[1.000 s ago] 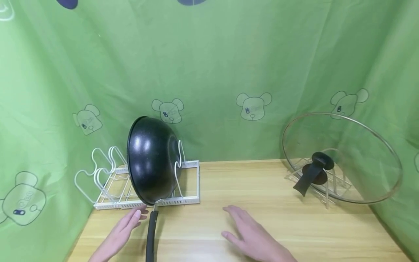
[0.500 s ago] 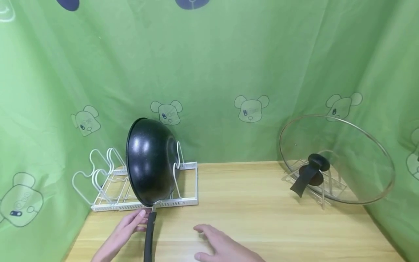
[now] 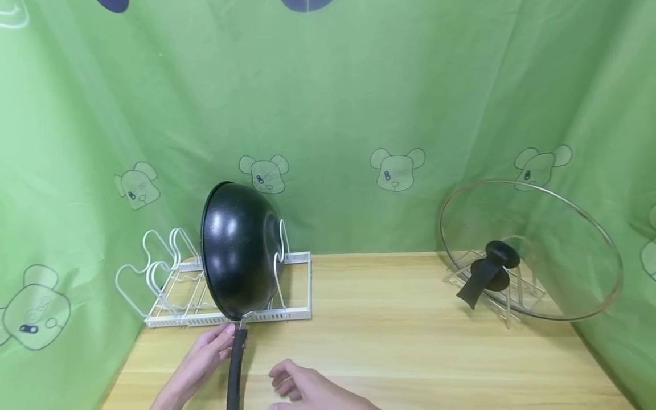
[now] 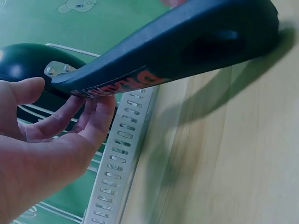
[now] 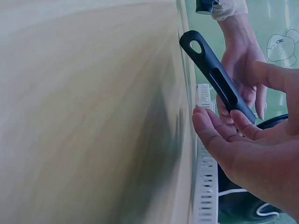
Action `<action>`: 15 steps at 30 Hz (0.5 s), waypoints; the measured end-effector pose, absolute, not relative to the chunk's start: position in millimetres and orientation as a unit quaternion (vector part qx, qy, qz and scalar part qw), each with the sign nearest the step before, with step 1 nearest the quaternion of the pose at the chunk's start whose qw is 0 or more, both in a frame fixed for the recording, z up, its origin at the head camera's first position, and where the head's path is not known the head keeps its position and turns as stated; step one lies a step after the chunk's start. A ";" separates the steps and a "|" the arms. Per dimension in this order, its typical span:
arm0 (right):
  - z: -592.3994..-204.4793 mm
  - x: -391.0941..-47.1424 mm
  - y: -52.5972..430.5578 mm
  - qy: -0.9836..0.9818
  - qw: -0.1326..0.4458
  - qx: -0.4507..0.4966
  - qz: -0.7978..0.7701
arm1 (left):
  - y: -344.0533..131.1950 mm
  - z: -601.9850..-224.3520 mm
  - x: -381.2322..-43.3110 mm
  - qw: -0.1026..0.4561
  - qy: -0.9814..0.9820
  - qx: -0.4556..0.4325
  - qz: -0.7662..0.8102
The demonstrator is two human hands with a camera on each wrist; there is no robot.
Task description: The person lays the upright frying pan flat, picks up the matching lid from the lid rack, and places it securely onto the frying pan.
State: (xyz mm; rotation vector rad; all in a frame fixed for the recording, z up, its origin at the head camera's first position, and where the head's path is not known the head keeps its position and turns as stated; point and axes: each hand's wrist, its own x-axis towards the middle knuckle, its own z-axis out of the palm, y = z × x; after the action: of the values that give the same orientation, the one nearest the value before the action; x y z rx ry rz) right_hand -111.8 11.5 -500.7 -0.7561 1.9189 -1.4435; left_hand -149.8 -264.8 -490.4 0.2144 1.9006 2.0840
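Observation:
A black wok [image 3: 238, 250] stands on its side in a white wire pan rack [image 3: 299, 314], its open mouth facing left. Its black handle [image 3: 235, 364] points toward the front of the table. My left hand [image 3: 202, 356] is beside the handle's neck, thumb near the metal bracket [image 4: 58, 68] and bent fingertips against the handle's underside in the left wrist view. My right hand [image 3: 310, 387] is a short way right of the handle, fingers loosely bent, holding nothing. In the right wrist view its fingers overlap the wok end of the handle [image 5: 217, 77].
At the right, a large glass lid [image 3: 564, 250] with a black knob [image 3: 487, 270] leans on a small wire stand [image 3: 508, 307]. Green cloth [image 3: 328, 114] with bear prints encloses the back and sides. Wooden tabletop [image 3: 384, 307] lies between rack and lid.
My right hand has moved left across the table toward the wok handle, its fingers bending. My left hand has come slightly right, up to the handle. Wok, rack and lid have stayed put.

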 end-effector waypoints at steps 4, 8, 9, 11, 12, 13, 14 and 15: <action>-506.3 -113.7 2.4 0.707 0.323 -0.283 -0.562 | -266.9 -493.6 -154.6 0.185 0.627 0.096 0.751; -511.2 -115.1 -11.2 0.684 0.328 -0.292 -0.582 | -270.0 -496.5 -158.4 0.212 0.591 0.112 0.770; -512.0 -115.4 -15.0 0.678 0.329 -0.295 -0.587 | -270.5 -496.8 -159.2 0.216 0.589 0.114 0.770; -513.5 -115.6 -22.2 0.668 0.325 -0.310 -0.593 | -270.4 -497.1 -160.7 0.224 0.586 0.110 0.771; -514.0 -115.7 -26.0 0.663 0.324 -0.316 -0.596 | -270.0 -496.8 -161.3 0.228 0.585 0.107 0.771; -514.4 -115.8 -29.6 0.656 0.324 -0.320 -0.601 | -269.4 -496.6 -161.8 0.231 0.582 0.104 0.773; -514.8 -116.0 -33.0 0.652 0.323 -0.324 -0.604 | -268.8 -496.3 -162.3 0.234 0.580 0.102 0.774; -515.4 -115.8 -35.8 0.649 0.323 -0.326 -0.606 | -268.2 -496.1 -162.7 0.238 0.577 0.099 0.775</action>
State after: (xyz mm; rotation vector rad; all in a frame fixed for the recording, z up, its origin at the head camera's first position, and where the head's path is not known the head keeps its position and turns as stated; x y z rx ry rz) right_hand -115.8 -35.8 -515.4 -0.8565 1.7049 -1.5917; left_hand -162.7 -268.2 -496.1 0.2713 1.5801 2.1245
